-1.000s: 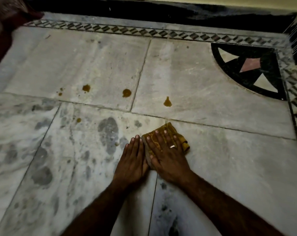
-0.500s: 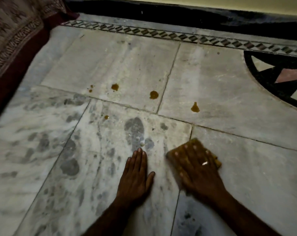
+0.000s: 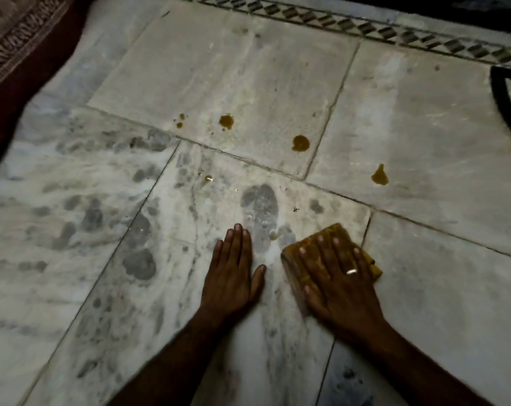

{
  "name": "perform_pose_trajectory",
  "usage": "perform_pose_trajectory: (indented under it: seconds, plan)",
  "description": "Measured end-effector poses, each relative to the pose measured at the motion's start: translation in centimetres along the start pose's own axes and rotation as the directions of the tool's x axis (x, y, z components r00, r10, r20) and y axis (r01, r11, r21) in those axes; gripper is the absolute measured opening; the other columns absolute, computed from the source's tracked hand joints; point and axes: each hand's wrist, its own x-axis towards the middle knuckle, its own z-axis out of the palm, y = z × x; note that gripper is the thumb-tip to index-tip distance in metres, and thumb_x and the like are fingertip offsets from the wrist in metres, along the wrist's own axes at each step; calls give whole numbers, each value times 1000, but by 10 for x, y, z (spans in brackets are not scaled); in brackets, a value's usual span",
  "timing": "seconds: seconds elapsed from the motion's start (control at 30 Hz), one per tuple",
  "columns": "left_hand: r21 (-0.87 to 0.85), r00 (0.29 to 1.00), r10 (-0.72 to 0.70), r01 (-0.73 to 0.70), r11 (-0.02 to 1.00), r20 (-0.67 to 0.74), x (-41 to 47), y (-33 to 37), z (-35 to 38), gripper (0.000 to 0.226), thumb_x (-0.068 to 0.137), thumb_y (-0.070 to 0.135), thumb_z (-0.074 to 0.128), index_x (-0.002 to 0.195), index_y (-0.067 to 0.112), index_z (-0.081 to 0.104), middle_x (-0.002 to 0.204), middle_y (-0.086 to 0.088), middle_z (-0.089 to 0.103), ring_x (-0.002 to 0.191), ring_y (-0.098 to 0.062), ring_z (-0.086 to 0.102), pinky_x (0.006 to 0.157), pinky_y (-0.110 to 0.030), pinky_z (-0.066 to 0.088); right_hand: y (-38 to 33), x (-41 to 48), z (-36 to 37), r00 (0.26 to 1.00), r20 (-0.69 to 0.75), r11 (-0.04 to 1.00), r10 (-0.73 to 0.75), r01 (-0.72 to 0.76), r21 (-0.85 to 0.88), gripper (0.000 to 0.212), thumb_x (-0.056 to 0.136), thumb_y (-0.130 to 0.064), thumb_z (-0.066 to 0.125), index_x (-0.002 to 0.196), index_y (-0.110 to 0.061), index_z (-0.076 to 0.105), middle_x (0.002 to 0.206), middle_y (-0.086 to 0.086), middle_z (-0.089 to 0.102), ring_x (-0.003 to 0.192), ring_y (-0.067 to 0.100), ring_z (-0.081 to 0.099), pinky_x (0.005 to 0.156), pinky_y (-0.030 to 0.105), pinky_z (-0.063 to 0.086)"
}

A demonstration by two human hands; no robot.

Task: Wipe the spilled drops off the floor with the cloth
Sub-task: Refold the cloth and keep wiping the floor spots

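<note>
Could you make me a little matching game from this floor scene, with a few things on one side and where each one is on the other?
Things:
1. folded mustard-yellow cloth
2. left hand
3. large round brown drop
4. dark red patterned rug

Places:
A. top left corner
B. flat on bare marble
C. under the right hand
D. beside a tile joint, beyond the hands

Pairs: 1-C, 2-B, 3-D, 4-A

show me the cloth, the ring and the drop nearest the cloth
cloth (image 3: 334,231): head view, bare top edge beyond the fingertips
ring (image 3: 351,271): head view, its shiny band
nearest drop (image 3: 273,235): head view, middle of the pale bead
</note>
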Motion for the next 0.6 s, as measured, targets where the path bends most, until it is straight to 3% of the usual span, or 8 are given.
perform_pose_trajectory:
  seconds: [0.07,0.13,0.3,0.47,0.53,0.6]
  plan:
    - [8,1000,4,-5,1000,8,2,-6,-2,76,99,51,31,154,-1,25,163,-20,20,152,-31,19,123,-44,16,1,32,0,993,3,993,118,-118,5,64,102,-51,27,162,-31,17,170,8,14,157,32,11,122,60,17]
    - [14,1000,3,-4,1000,3,3,-10,-3,75,99,51,33,154,-1,26,163,-20,21,152,-31,19,123,-45,18,-11,68,1,990,15,990,138,-139,28,66,100,-51,31,161,-31,19,170,9,17,156,33,13,122,60,16]
    - [56,1000,10,-9,998,-14,10,-36,-9,70,99,47,35,152,0,32,161,-18,27,150,-31,25,122,-48,23,-60,115,11,999,-2,999,-34,34,12,61,101,-47,33,159,-29,30,167,12,23,155,36,16,123,59,13]
    - [37,1000,-18,19,999,-17,-2,-73,-11,66,97,37,34,153,1,31,162,-16,25,150,-30,25,122,-44,18,-64,74,17,966,-43,964,-254,257,67,61,101,-45,41,159,-31,28,168,8,24,156,33,17,123,59,18]
    - [19,996,-85,85,996,-7,-6,-90,-15,68,96,37,33,153,1,30,162,-17,24,150,-30,24,122,-44,15,-48,74,14,970,-41,969,-239,241,46,63,100,-45,45,159,-30,30,167,8,26,155,33,19,123,57,18]
    - [-8,987,-158,158,987,-6,-6,-102,-20,70,96,39,31,153,0,28,162,-18,23,150,-31,23,122,-44,15,-35,100,10,991,-20,991,-135,136,14,62,101,-45,40,159,-27,29,167,10,27,155,35,19,123,57,18]
